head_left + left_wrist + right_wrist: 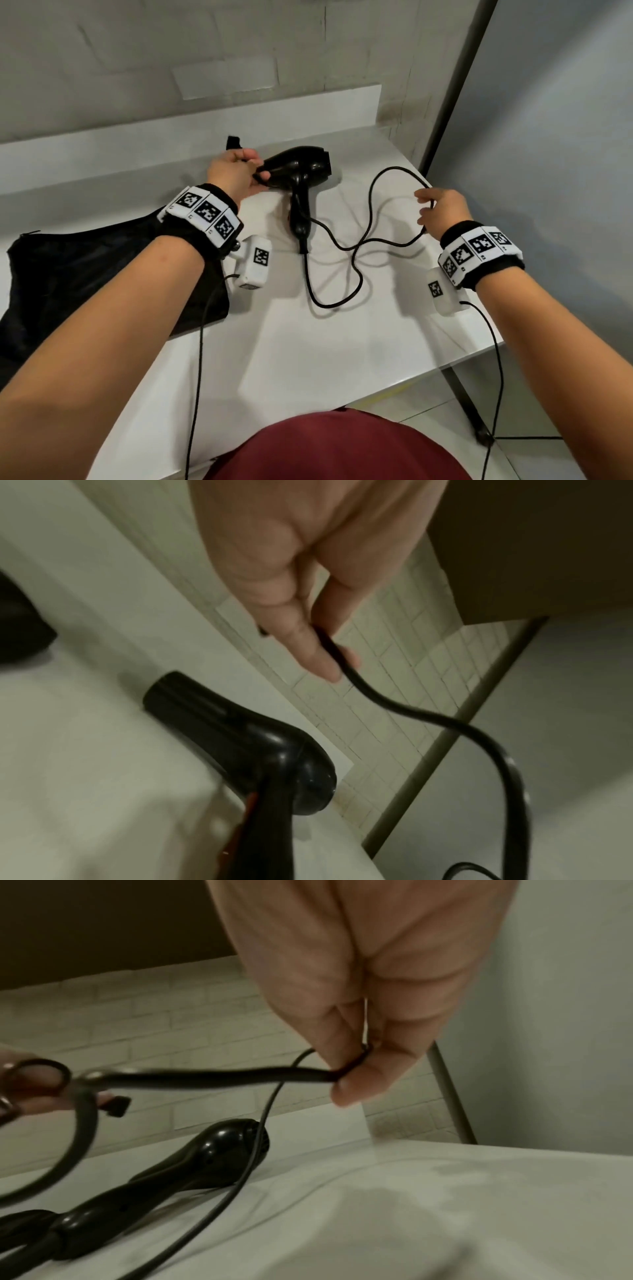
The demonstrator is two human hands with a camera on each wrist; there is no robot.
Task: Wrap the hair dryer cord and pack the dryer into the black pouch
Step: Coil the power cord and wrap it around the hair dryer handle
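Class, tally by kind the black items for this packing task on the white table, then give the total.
hair dryer: 1
cord: 1
pouch: 1
Total: 3

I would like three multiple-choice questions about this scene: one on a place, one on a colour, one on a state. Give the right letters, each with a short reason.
1. Where does the black pouch lie?
A. on the floor
B. on the wall
C. on the table, left of the hair dryer

2. What colour is the hair dryer?
A. white
B. black
C. red

3. How is the cord?
A. loose, in curves over the table
B. wound round the handle
C. inside the pouch

Answers: 1 C, it lies flat at the table's left; 2 B, its body shines black; 3 A, loops spread toward the right hand, which pinches it.
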